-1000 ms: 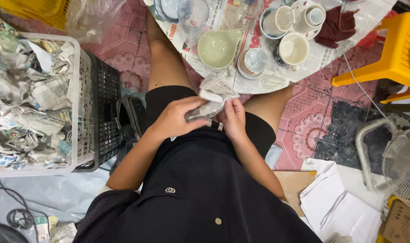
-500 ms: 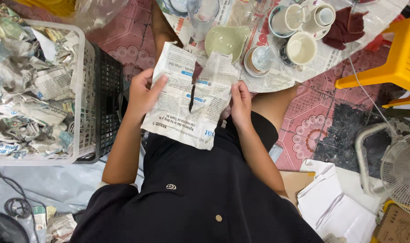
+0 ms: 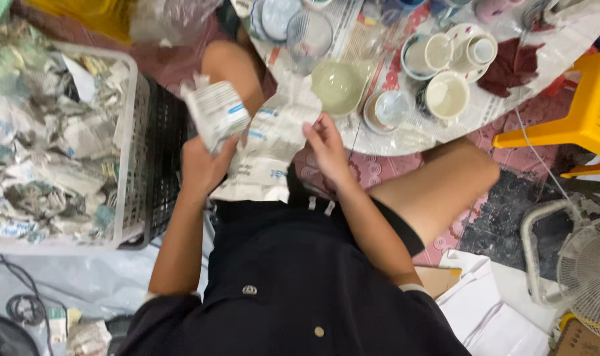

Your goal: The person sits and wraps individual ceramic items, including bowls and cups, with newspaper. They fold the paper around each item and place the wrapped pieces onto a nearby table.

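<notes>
Progress, judged from how things lie: the basket on the floor to my left is heaped with crumpled newspaper wads, so a good share of paper looks already dealt with. On the counter, near its front edge, the pale green bowl, the cups and a clear glass stand bare — none wrapped as far as I can see.

Grip, left hand: fingers closed round a torn piece of newspaper, held up and partly crumpled, just beside the basket's dark side.

Grip, right hand: thumb and fingers pinched narrow on the upper edge of the larger sheet — the sheet hangs over my lap, its top touching the counter's front edge by the bowl.

The two pieces are apart; no crockery is in either hand.
</notes>
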